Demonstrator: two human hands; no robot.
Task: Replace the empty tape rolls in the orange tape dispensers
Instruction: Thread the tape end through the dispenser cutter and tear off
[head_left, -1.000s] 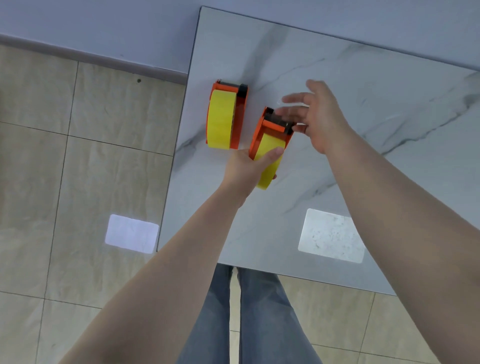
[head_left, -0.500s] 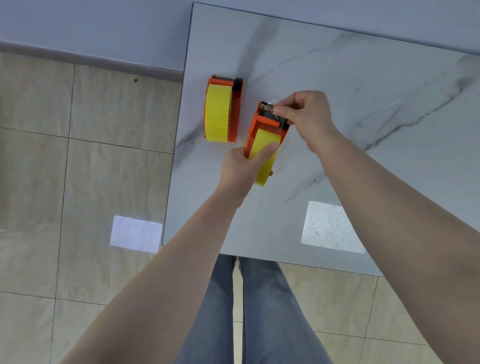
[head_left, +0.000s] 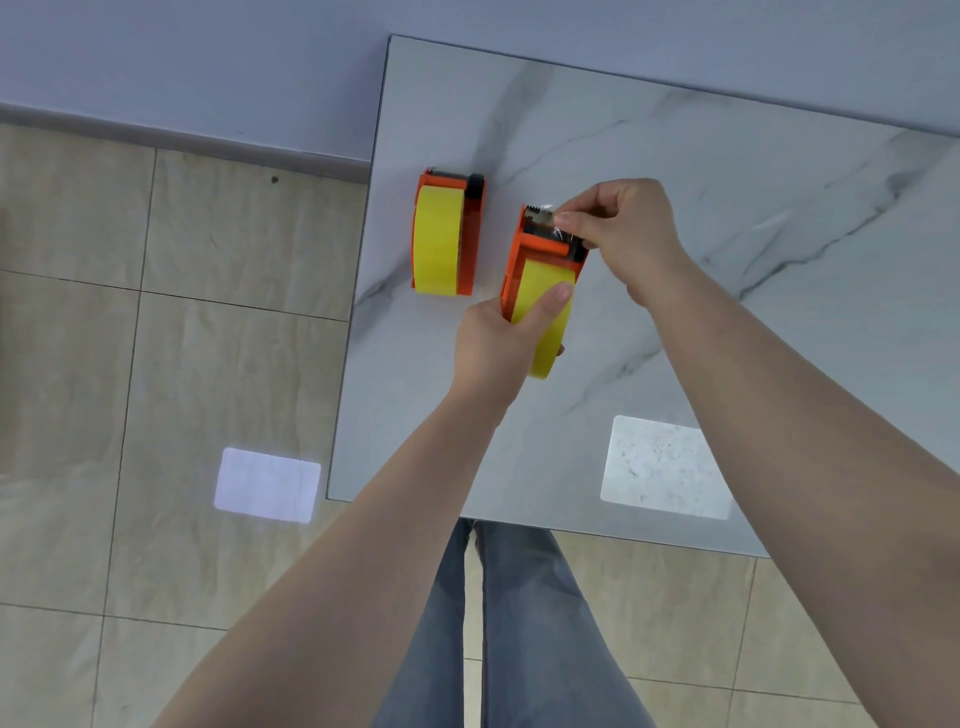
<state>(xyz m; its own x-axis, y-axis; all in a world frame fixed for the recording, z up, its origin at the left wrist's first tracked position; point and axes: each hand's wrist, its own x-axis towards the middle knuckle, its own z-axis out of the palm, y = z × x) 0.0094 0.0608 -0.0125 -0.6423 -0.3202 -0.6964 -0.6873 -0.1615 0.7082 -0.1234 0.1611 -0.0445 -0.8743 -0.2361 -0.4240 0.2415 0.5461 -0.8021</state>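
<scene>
Marble table, two orange dispensers near its left edge, both carrying full yellow rolls. Far dispenser stands alone on its edge, untouched, just left of the one in hand. Near dispenser gripped by left hand: fingers wrapped round the body from the left, thumb pressed flat on the yellow roll. Right hand curled at the cutter end, thumb and forefinger pinching a clear, shiny tape end by the serrated blade. Handling, as judged: plastic shell looks light and stiff, safe to clamp by its flat sides; roll firm enough to brace a thumb on. Tape film thin, limp and sticky, likely to fold onto itself or cling to fingers, so hold only its very tip. Keep fingertips off the blade teeth
</scene>
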